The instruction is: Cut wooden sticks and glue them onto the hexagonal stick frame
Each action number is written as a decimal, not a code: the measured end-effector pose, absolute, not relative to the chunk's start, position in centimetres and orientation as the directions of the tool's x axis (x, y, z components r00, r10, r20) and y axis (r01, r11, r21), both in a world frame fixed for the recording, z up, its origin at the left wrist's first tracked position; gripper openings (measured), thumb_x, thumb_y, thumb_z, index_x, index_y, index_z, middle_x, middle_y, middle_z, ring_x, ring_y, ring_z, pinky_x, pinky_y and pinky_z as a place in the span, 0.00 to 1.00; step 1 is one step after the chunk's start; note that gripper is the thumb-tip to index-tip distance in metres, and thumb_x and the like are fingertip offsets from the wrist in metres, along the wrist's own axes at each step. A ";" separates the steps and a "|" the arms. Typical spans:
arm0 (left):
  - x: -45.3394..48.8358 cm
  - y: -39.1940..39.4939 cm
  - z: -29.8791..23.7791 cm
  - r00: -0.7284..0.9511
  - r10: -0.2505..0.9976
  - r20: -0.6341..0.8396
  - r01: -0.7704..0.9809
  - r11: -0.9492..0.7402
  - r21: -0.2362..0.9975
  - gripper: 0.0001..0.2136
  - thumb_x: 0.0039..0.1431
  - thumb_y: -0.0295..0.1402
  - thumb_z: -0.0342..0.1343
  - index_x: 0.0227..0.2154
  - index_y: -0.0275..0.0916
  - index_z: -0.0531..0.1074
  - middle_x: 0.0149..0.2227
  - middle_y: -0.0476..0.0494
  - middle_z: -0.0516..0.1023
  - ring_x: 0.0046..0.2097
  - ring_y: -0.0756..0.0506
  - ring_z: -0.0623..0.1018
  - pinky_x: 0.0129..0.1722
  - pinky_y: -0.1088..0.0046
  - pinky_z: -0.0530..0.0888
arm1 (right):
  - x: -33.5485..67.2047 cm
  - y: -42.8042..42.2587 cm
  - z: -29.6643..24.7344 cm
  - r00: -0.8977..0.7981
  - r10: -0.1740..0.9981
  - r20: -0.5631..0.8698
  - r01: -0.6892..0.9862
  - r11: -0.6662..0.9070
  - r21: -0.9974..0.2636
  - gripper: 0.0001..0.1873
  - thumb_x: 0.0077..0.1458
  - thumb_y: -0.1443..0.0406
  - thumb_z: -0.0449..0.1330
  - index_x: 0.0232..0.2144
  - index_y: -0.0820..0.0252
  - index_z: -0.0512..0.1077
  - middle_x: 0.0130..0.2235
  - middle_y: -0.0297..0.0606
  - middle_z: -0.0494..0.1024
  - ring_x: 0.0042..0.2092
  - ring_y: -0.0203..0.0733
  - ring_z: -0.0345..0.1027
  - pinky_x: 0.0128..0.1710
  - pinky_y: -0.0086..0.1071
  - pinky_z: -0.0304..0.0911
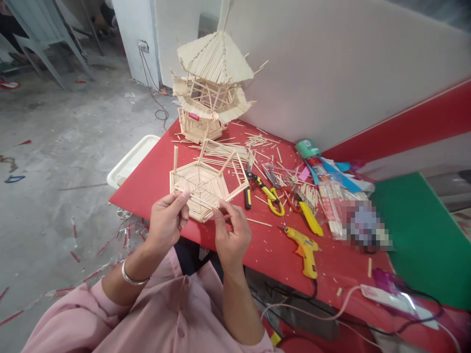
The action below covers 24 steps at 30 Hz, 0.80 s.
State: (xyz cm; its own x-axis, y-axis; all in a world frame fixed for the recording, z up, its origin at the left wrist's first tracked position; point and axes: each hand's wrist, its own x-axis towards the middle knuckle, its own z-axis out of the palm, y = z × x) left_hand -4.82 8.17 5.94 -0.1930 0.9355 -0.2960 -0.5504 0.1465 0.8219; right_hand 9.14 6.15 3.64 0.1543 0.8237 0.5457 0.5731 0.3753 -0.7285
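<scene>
Mid-frame, left hand (169, 218) and right hand (233, 233) are pinching a stick (201, 200), seemingly fitting the hexagonal base (218, 186); next is needing alignment.

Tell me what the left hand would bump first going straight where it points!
Probably the six-sided stick base, beyond the thin stick that the left hand seems to pinch; depth is hard to judge.
</scene>
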 end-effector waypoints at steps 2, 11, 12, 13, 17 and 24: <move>-4.8 8.2 5.9 -0.195 0.935 -0.297 -0.553 0.146 0.820 0.14 0.46 0.40 0.69 0.22 0.35 0.74 0.12 0.54 0.66 0.12 0.57 0.60 0.11 0.82 0.56 | 9.1 6.2 3.6 0.159 0.822 0.547 0.577 0.373 -0.727 0.08 0.62 0.66 0.60 0.44 0.57 0.75 0.36 0.37 0.78 0.37 0.35 0.72 0.35 0.29 0.69; -4.8 8.2 5.7 -0.172 0.936 -0.307 -0.570 0.160 0.806 0.16 0.45 0.42 0.69 0.21 0.35 0.72 0.12 0.54 0.66 0.12 0.57 0.61 0.11 0.83 0.55 | 9.2 6.3 3.5 0.152 0.806 0.572 0.616 0.376 -0.692 0.08 0.62 0.65 0.60 0.43 0.57 0.76 0.37 0.37 0.78 0.34 0.35 0.71 0.34 0.29 0.68; -4.8 8.2 5.7 -0.172 0.936 -0.306 -0.571 0.159 0.806 0.16 0.45 0.42 0.69 0.21 0.35 0.72 0.12 0.54 0.66 0.12 0.57 0.60 0.12 0.83 0.55 | 9.2 6.3 3.5 0.151 0.804 0.575 0.617 0.378 -0.691 0.07 0.62 0.65 0.60 0.43 0.57 0.76 0.36 0.37 0.78 0.34 0.34 0.71 0.34 0.28 0.68; -4.8 8.2 5.6 -0.172 0.936 -0.307 -0.572 0.159 0.805 0.16 0.45 0.42 0.69 0.21 0.35 0.72 0.12 0.54 0.66 0.12 0.57 0.60 0.12 0.83 0.55 | 9.2 6.3 3.5 0.150 0.802 0.579 0.616 0.382 -0.689 0.07 0.62 0.65 0.61 0.43 0.57 0.76 0.36 0.37 0.78 0.34 0.34 0.71 0.34 0.28 0.68; -4.8 8.2 5.6 -0.170 0.934 -0.315 -0.574 0.165 0.802 0.16 0.44 0.42 0.70 0.21 0.35 0.72 0.12 0.54 0.66 0.12 0.57 0.60 0.12 0.83 0.55 | 9.2 6.3 3.4 0.151 0.796 0.586 0.610 0.392 -0.689 0.07 0.62 0.66 0.61 0.43 0.57 0.76 0.36 0.36 0.78 0.34 0.34 0.71 0.35 0.27 0.68; -4.8 8.2 5.8 -0.177 0.934 -0.312 -0.569 0.161 0.806 0.17 0.45 0.43 0.70 0.20 0.35 0.71 0.13 0.54 0.66 0.13 0.57 0.61 0.12 0.82 0.55 | 9.2 6.3 3.3 0.162 0.804 0.572 0.607 0.376 -0.700 0.07 0.62 0.65 0.61 0.42 0.57 0.76 0.37 0.37 0.79 0.34 0.34 0.71 0.35 0.28 0.68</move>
State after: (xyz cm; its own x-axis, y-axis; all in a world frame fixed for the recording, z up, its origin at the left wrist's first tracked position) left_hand -4.80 8.19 5.76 -0.1774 0.9335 -0.3116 -0.5692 0.1610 0.8063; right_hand 9.17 6.27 3.29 0.1624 0.8040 0.5720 0.6068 0.3758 -0.7004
